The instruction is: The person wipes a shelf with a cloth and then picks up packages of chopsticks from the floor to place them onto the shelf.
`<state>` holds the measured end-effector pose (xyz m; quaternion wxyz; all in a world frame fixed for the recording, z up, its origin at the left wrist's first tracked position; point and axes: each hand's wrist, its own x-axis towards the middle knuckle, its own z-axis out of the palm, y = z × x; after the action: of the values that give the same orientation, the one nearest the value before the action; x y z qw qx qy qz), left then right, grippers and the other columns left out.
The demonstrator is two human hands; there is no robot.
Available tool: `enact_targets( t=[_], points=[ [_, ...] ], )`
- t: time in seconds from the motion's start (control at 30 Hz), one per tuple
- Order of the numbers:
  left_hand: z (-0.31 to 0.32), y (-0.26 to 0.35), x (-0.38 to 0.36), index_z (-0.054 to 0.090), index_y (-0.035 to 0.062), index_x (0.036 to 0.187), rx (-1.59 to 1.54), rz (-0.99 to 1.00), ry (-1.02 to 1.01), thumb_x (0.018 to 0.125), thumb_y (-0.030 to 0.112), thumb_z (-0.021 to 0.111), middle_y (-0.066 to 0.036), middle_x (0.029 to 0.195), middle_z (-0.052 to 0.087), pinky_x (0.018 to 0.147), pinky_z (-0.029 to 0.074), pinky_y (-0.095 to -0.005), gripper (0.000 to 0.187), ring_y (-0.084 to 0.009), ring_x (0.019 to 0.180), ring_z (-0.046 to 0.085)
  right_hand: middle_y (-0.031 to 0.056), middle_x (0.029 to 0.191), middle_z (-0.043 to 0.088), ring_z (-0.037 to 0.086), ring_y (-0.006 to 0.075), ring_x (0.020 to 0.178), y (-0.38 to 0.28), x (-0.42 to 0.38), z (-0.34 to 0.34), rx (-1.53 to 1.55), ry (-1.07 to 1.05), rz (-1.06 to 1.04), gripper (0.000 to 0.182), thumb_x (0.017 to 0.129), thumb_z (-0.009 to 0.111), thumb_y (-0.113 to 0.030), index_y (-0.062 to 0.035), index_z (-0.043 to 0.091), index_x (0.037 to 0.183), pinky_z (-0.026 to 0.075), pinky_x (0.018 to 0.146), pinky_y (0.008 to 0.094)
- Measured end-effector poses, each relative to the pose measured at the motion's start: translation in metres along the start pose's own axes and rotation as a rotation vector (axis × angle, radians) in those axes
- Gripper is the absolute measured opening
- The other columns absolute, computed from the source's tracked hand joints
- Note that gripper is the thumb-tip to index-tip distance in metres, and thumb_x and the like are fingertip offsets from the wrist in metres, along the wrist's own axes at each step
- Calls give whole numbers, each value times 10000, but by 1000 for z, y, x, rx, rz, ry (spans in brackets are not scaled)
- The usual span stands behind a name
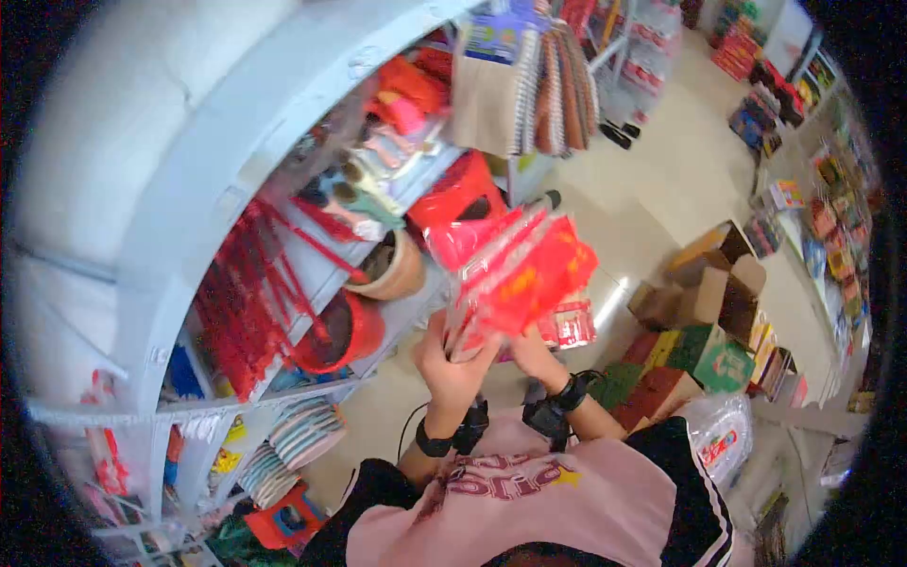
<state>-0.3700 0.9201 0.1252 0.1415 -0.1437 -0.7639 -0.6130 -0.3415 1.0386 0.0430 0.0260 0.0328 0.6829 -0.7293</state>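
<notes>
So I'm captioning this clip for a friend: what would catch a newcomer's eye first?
The stack of red packets at centre, gripped from below by the left hand and the right hand. Next, the red hanging ornaments on the grey shelf at left, and cardboard boxes on the floor at right.

two hands [452, 364], one red packet stack [515, 274], one pot [397, 269]

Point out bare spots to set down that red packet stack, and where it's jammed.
Bare floor between the hanging notebooks and the cardboard boxes. Shelf beside the red basin is crowded. Both hands, left hand and right hand, grip the packets.
</notes>
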Motion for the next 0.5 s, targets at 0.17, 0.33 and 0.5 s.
enact_targets(
  t=[0.17,0.33,0.5],
  points=[
    [-85,15,36,525,-19,991,-165,-56,153,616,111,784,-90,850,620,695,472,-306,474,-158,766,596,105,1246,448,396,178,1152,-53,33,106,159,207,-372,454,927,413,-243,30,339,1282,291,974,307],
    [-189,30,76,468,-28,1131,-119,-209,-196,919,196,418,-85,950,591,737,430,-262,312,-121,840,535,99,1171,506,453,156,1070,-71,56,188,308,349,-192,438,945,366,-303,40,430,1211,339,933,293],
    [-242,5,97,481,-17,1108,-224,-184,-200,933,196,422,-28,918,565,746,391,-224,283,-63,824,472,55,1024,582,517,91,908,-106,70,226,495,249,-43,416,949,359,-313,40,511,1107,406,830,256]
  ],
)
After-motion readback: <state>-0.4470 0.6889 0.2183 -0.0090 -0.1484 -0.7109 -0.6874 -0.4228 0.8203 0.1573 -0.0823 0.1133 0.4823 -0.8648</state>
